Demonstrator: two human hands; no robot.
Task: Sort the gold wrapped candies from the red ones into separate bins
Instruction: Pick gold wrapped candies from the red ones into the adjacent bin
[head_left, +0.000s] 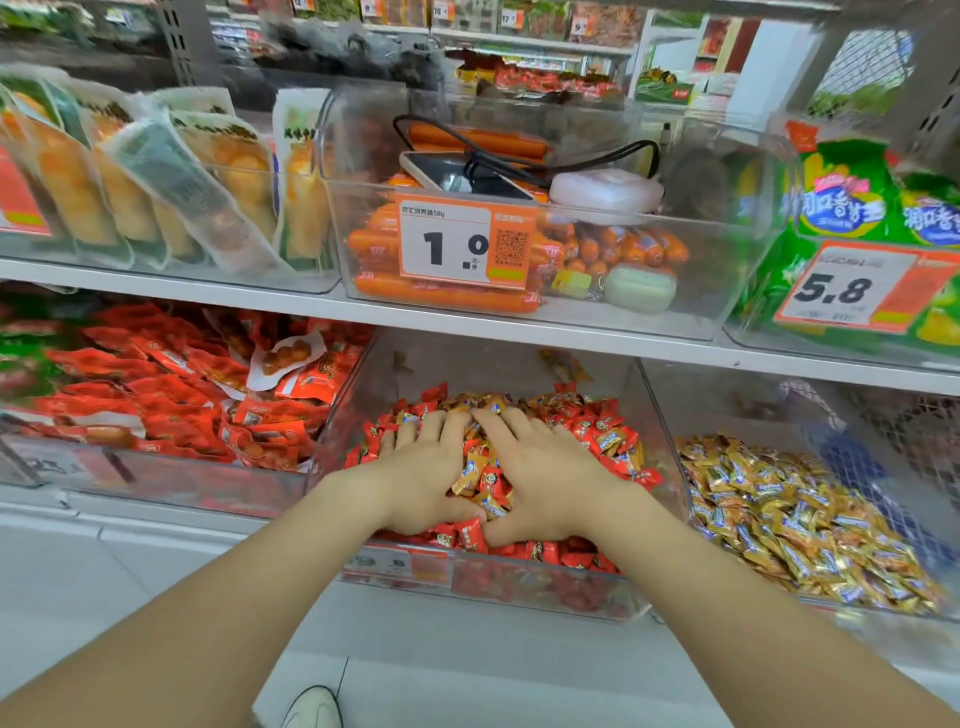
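A clear middle bin (358, 395) on the lower shelf holds a heap of red wrapped candies (605, 436) with gold wrapped candies (470, 470) mixed in. My left hand (426, 467) and my right hand (540, 473) lie side by side, palms down, fingers spread on the heap. A few gold pieces show in the gap between the hands. Neither hand grips anything that I can see. To the right, a second clear bin (670, 410) holds a pile of gold candies (789, 514) alone.
Left of the middle bin is a bin of red snack packets (171, 389). The upper shelf (156, 278) carries a clear box of orange sausages (447, 296) with a phone and cable on top, yellow pouches at left and green bags at right. White floor lies below.
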